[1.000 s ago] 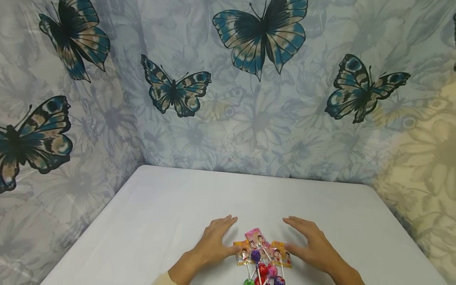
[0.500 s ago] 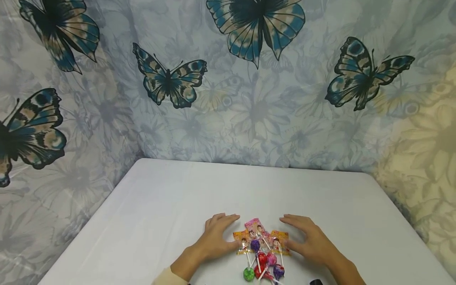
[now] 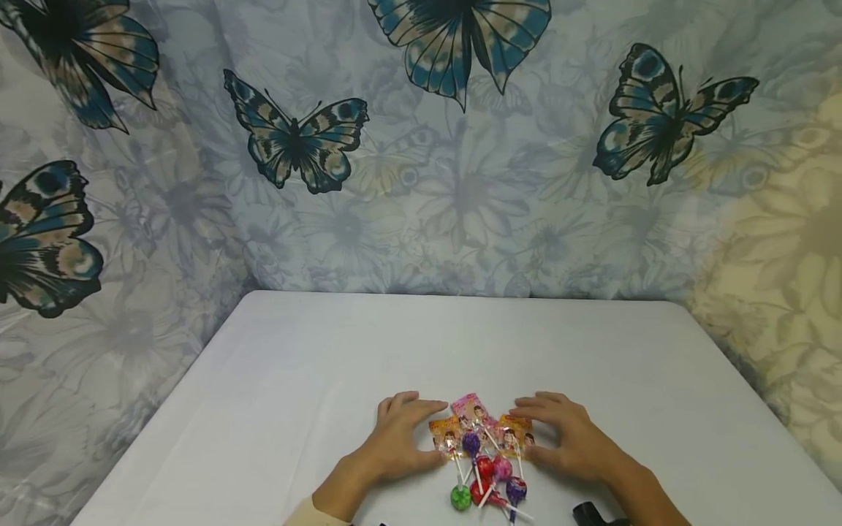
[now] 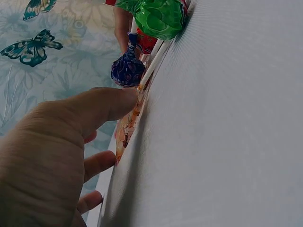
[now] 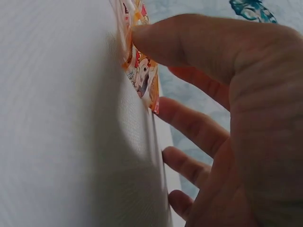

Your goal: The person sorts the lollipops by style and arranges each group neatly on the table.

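Observation:
Several wrapped lollipops lie in a small pile near the front of the white table, among them a green lollipop (image 3: 461,497), a dark purple lollipop (image 3: 471,442) and a pink lollipop (image 3: 503,467). Behind their sticks, a pink candy packet (image 3: 469,410) lies between a left orange packet (image 3: 444,435) and a right orange packet (image 3: 516,432). My left hand (image 3: 397,442) curves beside the pile, its thumb by the left packet's edge. Opposite it, my right hand (image 3: 579,442) has its thumb against the right packet (image 5: 144,78). Neither hand visibly grips anything.
The white table (image 3: 316,365) extends behind and to both sides of the pile. A butterfly-print cloth (image 3: 460,241) hangs along its back and sides. A black object (image 3: 588,513), partly cut off, sits at the bottom edge by the right forearm.
Both hands have drawn slightly closer to the candies, fingers bending inward around the packets. The head view has tilted down, showing more of the lollipops and the black object.

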Demonstrator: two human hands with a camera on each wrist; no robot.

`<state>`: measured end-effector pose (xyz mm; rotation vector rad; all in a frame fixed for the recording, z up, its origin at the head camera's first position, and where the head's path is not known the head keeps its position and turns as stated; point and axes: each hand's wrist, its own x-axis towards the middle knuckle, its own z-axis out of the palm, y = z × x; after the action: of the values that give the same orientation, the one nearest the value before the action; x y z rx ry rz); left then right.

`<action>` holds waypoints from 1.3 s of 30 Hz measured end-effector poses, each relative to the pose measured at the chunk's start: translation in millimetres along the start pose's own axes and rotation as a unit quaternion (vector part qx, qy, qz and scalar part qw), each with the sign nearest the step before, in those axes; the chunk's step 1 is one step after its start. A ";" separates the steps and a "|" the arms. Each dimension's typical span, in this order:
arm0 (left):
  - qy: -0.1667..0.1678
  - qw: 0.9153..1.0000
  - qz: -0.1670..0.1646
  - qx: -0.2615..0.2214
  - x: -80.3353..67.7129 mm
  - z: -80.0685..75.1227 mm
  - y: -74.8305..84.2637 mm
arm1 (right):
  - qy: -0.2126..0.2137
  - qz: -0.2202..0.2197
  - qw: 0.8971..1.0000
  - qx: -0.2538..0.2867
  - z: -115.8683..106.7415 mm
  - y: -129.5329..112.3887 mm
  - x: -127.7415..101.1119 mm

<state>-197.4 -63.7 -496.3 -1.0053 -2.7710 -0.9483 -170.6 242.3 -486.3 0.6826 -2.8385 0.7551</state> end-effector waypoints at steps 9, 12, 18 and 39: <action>-0.004 0.999 0.041 0.036 -1.4 -2.0 1.0 | -0.021 -0.019 0.999 0.019 1.5 -2.6 1.2; -0.005 0.998 0.044 0.042 -1.9 -3.4 2.6 | -0.026 -0.029 0.999 0.013 2.5 -5.0 2.7; -0.005 0.998 0.044 0.039 -0.9 -2.7 7.0 | -0.026 -0.038 0.999 0.002 3.9 -7.2 5.4; 0.015 0.998 0.041 0.049 -0.3 5.2 12.9 | -0.010 -0.060 0.998 -0.007 5.0 -4.3 3.0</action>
<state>-188.6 -53.2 -493.7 -1.0698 -2.6995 -0.8021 -171.3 235.3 -488.0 0.8525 -2.7874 0.7119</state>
